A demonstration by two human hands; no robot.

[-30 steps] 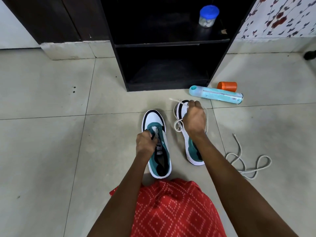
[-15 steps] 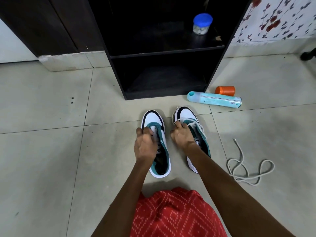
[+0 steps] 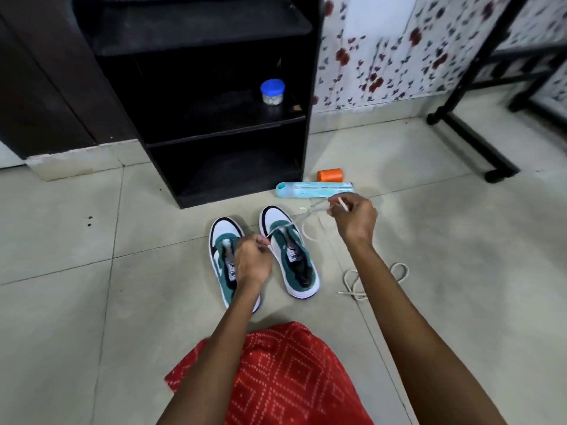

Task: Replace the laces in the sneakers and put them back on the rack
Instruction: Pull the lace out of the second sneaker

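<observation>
Head view: above a red patterned garment point(image 3: 276, 378), two bare forearms reach forward. The left hand point(image 3: 253, 260) is the nearer, held over the left sneaker point(image 3: 225, 230) with its fingers curled, pinching one end of a white lace point(image 3: 283, 226). From that pinch the blurred lace crosses the front of the right sneaker point(image 3: 294, 250) just beside it. It ends at the right hand point(image 3: 356, 217), farther out, which pinches the other end with its tip sticking up. Both sneakers are white, teal and black and stand on the floor with their toes pointing away. A spare lace point(image 3: 357, 296) lies right of the left-hand grip. Just beyond the right-hand grip lie a turquoise bottle point(image 3: 306, 190) and an orange cap point(image 3: 329, 174). The black rack point(image 3: 227, 134) stands farther off.
</observation>
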